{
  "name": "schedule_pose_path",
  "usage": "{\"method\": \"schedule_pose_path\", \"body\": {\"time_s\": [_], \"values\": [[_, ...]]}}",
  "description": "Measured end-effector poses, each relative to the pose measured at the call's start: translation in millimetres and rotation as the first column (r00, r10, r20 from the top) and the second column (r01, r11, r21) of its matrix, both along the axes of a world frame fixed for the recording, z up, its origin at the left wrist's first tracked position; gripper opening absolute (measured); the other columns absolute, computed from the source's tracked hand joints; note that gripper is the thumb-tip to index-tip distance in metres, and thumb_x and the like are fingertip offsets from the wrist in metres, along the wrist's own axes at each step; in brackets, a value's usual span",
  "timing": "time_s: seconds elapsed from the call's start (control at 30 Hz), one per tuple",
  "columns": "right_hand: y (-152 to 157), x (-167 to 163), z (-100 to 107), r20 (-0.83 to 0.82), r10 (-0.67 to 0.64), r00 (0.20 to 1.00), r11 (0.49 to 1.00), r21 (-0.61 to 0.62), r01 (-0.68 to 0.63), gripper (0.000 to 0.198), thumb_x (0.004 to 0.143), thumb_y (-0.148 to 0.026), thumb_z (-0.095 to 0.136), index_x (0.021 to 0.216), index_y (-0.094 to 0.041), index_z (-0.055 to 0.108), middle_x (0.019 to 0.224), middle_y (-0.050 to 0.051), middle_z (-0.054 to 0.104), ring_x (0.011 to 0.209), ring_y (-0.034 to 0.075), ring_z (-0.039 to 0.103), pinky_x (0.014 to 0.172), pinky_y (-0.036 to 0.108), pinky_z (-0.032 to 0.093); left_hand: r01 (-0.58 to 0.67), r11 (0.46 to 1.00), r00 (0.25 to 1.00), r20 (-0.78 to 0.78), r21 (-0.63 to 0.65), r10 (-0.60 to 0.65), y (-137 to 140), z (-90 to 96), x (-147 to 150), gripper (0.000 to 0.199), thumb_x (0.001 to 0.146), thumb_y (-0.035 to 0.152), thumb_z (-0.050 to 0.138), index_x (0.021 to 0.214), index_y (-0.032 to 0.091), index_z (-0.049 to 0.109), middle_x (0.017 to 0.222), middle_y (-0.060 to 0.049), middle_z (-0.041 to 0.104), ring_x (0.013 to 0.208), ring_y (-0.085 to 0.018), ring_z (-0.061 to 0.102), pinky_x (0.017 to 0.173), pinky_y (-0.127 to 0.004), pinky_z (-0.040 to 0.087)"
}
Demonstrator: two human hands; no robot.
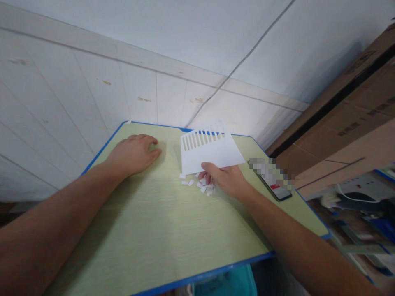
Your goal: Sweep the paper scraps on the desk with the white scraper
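Observation:
A white sheet of paper [210, 154] with a row of narrow slots cut through its far part is held up, tilted, over the table. My right hand [224, 179] pinches its near edge, thumb on top and fingers underneath. Small white paper scraps [205, 187] lie in a loose pile on the table below that hand. To the left, apart from the paper, my left hand [135, 152] rests on the tabletop, holding nothing, with its fingers bent and a gap between thumb and forefinger.
The pale green table [148, 230] has a blue edge and stands against a white panelled wall [138, 90]. A phone [273, 181] lies at its right side. Large cardboard boxes [348, 115] lean beyond it. Under the front edge is a teal bin [228, 283].

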State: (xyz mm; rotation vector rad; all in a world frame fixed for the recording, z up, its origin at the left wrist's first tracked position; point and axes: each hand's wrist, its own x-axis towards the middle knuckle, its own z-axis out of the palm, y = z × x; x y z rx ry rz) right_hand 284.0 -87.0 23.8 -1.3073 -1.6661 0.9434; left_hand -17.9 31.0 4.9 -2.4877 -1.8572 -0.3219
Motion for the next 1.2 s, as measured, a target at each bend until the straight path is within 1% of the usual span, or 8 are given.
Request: {"method": "schedule_pose_path", "body": {"time_s": [0.17,0.33,0.47,0.57,0.7,0.83,1.0,1.2], "values": [[-5.8,-8.4,2.8,-0.010,0.079,0.997,0.997,-0.009,-0.079,0.039,0.094,-0.055,0.071,0.076,-0.023,0.081,0.070,0.006,0.081,0.056,0.018,0.067,0.058,0.030,0.058,-0.009,1.000,1.000,-0.004,-0.016,0.009,-3.9,4.1,2.7,0.080,0.109,0.059,0.038,0.161,0.013,0.078,0.170,-0.021,0.076,0.163,-0.042,0.066,0.136,-0.054,0.050],[-6.9,-10.4,0.8,-0.059,0.029,0.998,1.000,0.000,-0.029,0.036,0.091,-0.051,0.072,0.069,-0.023,0.077,0.066,0.007,0.079,0.054,0.018,0.066,0.057,0.031,0.058,-0.010,1.000,1.000,-0.007,-0.019,0.010,-5.0,5.0,3.2,0.078,0.109,0.059,0.040,0.161,0.014,0.078,0.169,-0.021,0.076,0.162,-0.042,0.067,0.136,-0.053,0.050],[-5.5,-6.8,2.2,-0.095,0.013,0.995,1.000,-0.014,-0.014,0.030,0.085,-0.045,0.072,0.063,-0.024,0.073,0.061,0.005,0.074,0.051,0.018,0.064,0.054,0.031,0.057,-0.011,1.000,1.000,0.000,-0.006,0.011,-3.1,2.8,1.9,0.077,0.110,0.059,0.040,0.160,0.016,0.078,0.169,-0.019,0.077,0.162,-0.040,0.067,0.136,-0.052,0.050],[-4.0,-2.8,3.6,-0.135,-0.042,0.990,0.999,0.018,0.045,0.026,0.081,-0.043,0.073,0.062,-0.026,0.070,0.059,0.004,0.072,0.051,0.018,0.064,0.051,0.031,0.056,-0.011,1.000,1.000,0.007,-0.006,0.011,-2.7,2.3,1.8,0.075,0.110,0.058,0.041,0.160,0.017,0.079,0.169,-0.018,0.077,0.162,-0.040,0.067,0.136,-0.052,0.051],[-4.8,-2.3,3.9,-0.118,-0.087,0.989,0.994,0.053,0.094,0.028,0.085,-0.045,0.074,0.066,-0.025,0.073,0.063,0.006,0.076,0.053,0.020,0.067,0.054,0.031,0.058,-0.014,1.000,1.000,0.009,0.001,0.014,-3.0,2.6,2.2,0.072,0.110,0.058,0.044,0.158,0.018,0.080,0.168,-0.017,0.078,0.160,-0.040,0.068,0.135,-0.051,0.052],[-7.5,-7.2,3.8,-0.060,-0.023,0.998,0.998,0.054,0.026,0.031,0.090,-0.047,0.073,0.068,-0.025,0.075,0.064,0.005,0.077,0.054,0.019,0.069,0.057,0.031,0.060,-0.011,1.000,1.000,0.000,0.001,0.011,-2.9,2.9,1.9,0.072,0.110,0.059,0.044,0.158,0.019,0.080,0.168,-0.017,0.078,0.159,-0.039,0.069,0.134,-0.050,0.052],[-8.5,-7.9,4.2,-0.080,0.066,0.995,0.998,0.000,-0.067,0.029,0.090,-0.047,0.077,0.072,-0.024,0.074,0.067,0.005,0.079,0.054,0.019,0.069,0.055,0.031,0.060,-0.013,1.000,1.000,-0.009,-0.011,0.013,-4.6,5.1,3.0,0.075,0.111,0.059,0.042,0.160,0.018,0.079,0.170,-0.017,0.077,0.161,-0.039,0.068,0.135,-0.050,0.051],[-11.5,-8.4,5.9,-0.090,0.044,0.995,0.999,0.013,-0.043,0.030,0.090,-0.048,0.077,0.074,-0.024,0.075,0.069,0.007,0.082,0.054,0.018,0.067,0.055,0.031,0.060,-0.023,1.000,1.000,0.001,-0.007,0.023,-6.6,5.0,5.0,0.073,0.110,0.059,0.043,0.159,0.019,0.079,0.170,-0.017,0.077,0.161,-0.039,0.068,0.135,-0.050,0.051]]}}
